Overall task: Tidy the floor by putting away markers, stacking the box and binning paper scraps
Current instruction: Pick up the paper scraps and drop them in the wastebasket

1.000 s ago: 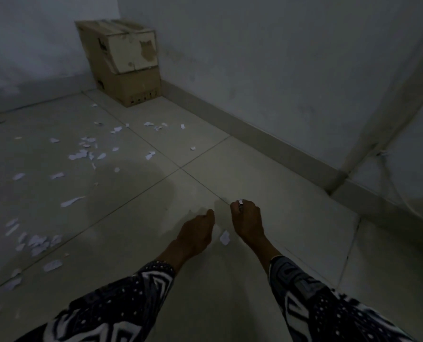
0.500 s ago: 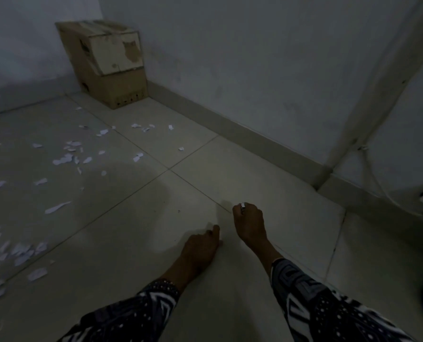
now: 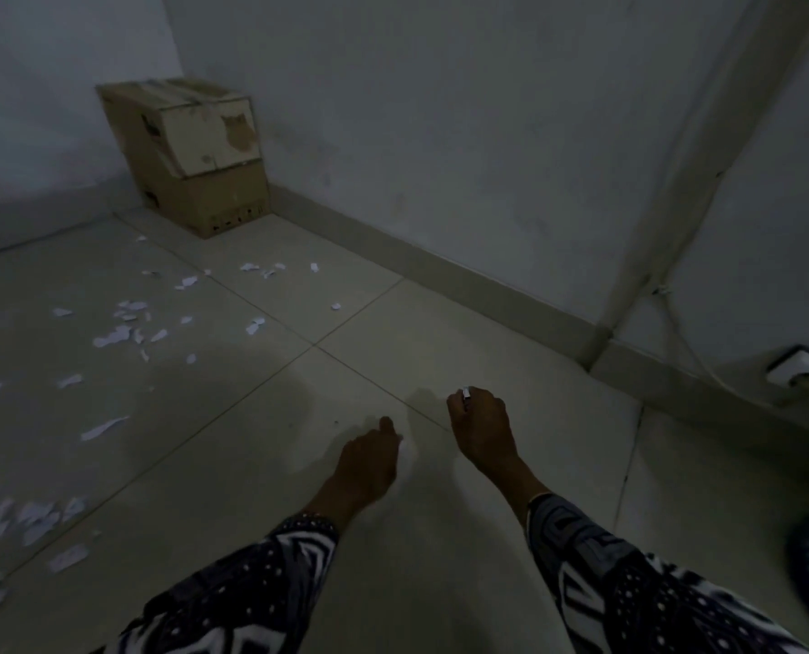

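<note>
Pinching a paper scrap (image 3: 466, 392), right hand (image 3: 483, 424) unmoved, left hand (image 3: 369, 462) fingers curled, grasp unclear, view shifted.

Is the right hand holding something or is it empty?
Holding: the right hand has curled fingers, with a small white scrap showing at their tips.

Counts, head view: 2 hands, left (image 3: 369, 460) and right (image 3: 483, 424). 2 patterned sleeves (image 3: 233, 601). 2 cardboard boxes, 1 (image 3: 195, 127) stacked on the other (image 3: 214, 203). 1 wall socket (image 3: 806, 377). Paper scraps (image 3: 115, 335): several dozen on the floor, exact count unreadable.
</note>
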The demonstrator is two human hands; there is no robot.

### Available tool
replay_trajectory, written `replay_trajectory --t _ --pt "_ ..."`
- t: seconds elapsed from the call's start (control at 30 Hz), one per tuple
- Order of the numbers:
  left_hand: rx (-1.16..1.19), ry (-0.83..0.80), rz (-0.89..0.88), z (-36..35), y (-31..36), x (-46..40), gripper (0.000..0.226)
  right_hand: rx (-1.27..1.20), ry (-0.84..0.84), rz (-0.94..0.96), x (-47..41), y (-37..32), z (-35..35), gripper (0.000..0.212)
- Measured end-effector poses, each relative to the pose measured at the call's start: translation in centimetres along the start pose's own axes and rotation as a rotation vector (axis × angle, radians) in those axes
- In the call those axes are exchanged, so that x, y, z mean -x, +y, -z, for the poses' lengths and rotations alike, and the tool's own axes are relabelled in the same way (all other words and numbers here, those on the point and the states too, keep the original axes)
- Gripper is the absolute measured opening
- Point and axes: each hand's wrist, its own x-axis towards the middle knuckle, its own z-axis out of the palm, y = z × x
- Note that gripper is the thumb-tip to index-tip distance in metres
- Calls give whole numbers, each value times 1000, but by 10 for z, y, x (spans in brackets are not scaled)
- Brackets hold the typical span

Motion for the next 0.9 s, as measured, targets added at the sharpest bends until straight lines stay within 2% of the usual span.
replay_trajectory --t 0.17,0.3,0.4,0.5,0.63,0.77,0.9 --pt "179 187 -8 64 10 -31 43 69 22 6 -11 -16 32 43" --pt "187 273 -99 117 32 -61 42 182 25 89 -28 -37 70 44" --pt "164 349 -152 155 63 -84 46 285 93 154 -42 -53 106 45" --pt "162 434 -267 190 103 -102 42 422 109 129 -55 -65 145 36" --pt "210 486 -400 231 160 -113 38 415 262 117 -62 -81 201 44" --pt "273 503 -531 260 219 -105 29 457 312 94 -62 -89 258 43" --pt "303 493 -587 266 272 -94 33 481 383 69 -55 -82 303 40"
